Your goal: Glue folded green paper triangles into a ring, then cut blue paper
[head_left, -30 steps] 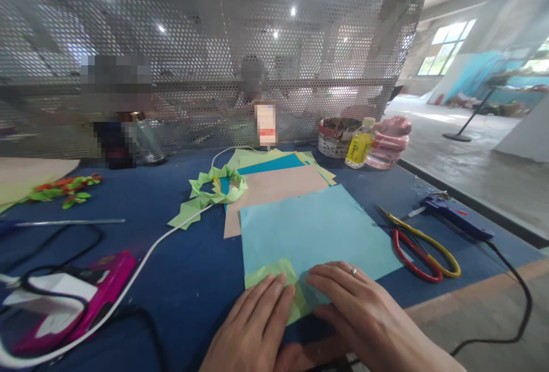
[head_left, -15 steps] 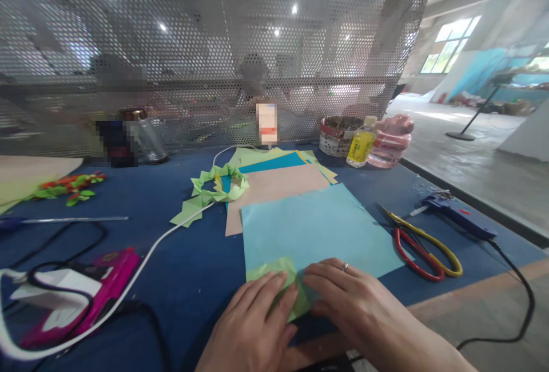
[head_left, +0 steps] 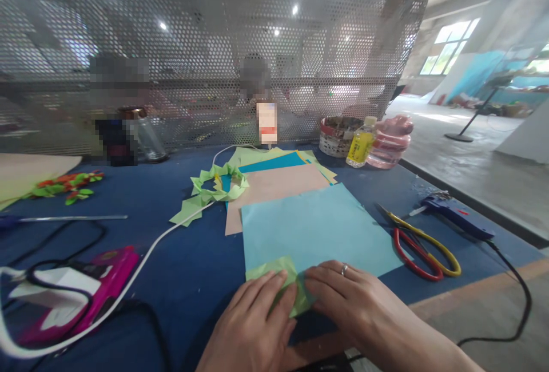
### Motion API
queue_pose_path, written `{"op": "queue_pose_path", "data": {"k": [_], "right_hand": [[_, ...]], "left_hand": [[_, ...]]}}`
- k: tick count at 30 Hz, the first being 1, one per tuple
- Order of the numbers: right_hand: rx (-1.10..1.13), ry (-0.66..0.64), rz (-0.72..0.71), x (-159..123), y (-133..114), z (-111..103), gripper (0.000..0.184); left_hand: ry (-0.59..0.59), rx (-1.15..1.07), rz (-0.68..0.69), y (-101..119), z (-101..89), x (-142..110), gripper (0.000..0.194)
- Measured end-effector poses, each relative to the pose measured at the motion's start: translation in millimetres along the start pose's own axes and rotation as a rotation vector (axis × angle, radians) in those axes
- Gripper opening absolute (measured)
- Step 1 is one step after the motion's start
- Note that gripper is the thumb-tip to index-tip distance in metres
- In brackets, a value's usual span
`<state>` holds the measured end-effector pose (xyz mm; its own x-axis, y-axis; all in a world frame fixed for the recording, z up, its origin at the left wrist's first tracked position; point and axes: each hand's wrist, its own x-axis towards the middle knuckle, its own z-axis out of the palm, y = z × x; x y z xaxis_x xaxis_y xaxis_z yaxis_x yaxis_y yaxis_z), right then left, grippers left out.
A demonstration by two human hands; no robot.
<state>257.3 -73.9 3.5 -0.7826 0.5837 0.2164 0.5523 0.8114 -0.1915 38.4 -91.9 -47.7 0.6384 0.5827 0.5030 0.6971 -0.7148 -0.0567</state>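
A small folded piece of light green paper [head_left: 281, 267] lies over the near left corner of a light blue sheet [head_left: 313, 226]. My left hand [head_left: 255, 317] has its fingers pressed down on the green paper, with the thumb along its right part. On the paper's right edge, the bunched fingers of my right hand [head_left: 347, 297] grip it; the thumb tip is hidden. A ring sits on one right finger. Beyond the blue sheet are a pinkish sheet [head_left: 278, 185], a dark blue sheet [head_left: 274, 161] and a wreath of folded green paper [head_left: 199, 184].
At right lie red-and-yellow-handled scissors [head_left: 424, 252] and a blue corded tool [head_left: 461, 217]. A magenta device [head_left: 115, 266] and white cable [head_left: 146, 263] are at left. Behind stand a basket [head_left: 337, 137], a yellow-labelled bottle [head_left: 360, 146], a pink bottle [head_left: 390, 143] and a phone [head_left: 266, 123].
My right hand has shifted very slightly at the green paper's right edge. My left hand stays almost in place, and the other things lie as before.
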Motion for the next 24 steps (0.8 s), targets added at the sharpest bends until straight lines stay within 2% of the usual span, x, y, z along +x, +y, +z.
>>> {"op": "queue_pose_path", "data": {"k": [12, 20, 24], "right_hand": [[-0.047, 0.064, -0.028, -3.1, 2.0, 5.3, 0.014], [-0.046, 0.097, -0.034, -1.4, 3.9, 5.5, 0.012], [-0.028, 0.101, -0.048, 0.2, 4.1, 3.1, 0.016]], "left_hand": [[-0.027, 0.004, 0.012, 1.5, -3.9, 1.6, 0.035], [0.009, -0.008, -0.003, 2.8, -7.2, 4.7, 0.034], [0.022, -0.037, -0.022, 2.5, -11.6, 8.4, 0.032]]}}
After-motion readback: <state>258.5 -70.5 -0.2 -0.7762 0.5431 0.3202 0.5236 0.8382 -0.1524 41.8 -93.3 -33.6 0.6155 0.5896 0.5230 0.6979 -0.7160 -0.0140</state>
